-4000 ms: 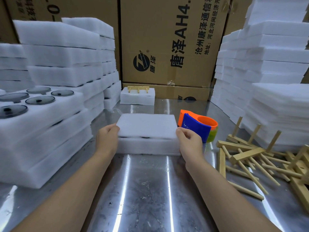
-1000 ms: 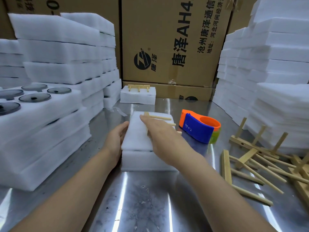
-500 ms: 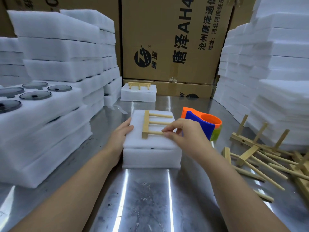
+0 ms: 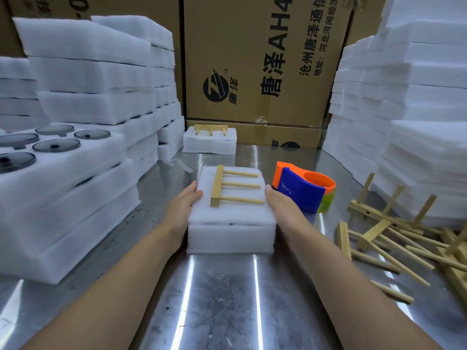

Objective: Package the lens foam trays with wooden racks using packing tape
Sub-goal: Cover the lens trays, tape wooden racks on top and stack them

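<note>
Head view: right hand (image 4: 280,205) has let go of wooden rack (image 4: 227,188) (now flat atop foam trays (image 4: 231,231)), joins left hand (image 4: 183,205) pressing stack's sides, fingers straight. Tape dispenser (image 4: 303,190) untouched; taping next, prob.

A three-pegged wooden rack (image 4: 233,186) lies flat atop two stacked white foam trays (image 4: 231,228); orange-and-blue tape dispenser (image 4: 302,190) just right.

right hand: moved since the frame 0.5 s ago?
Yes. The right hand came off the wooden rack on top and went down to the right side of the foam stack, closer to the tape dispenser.
</note>
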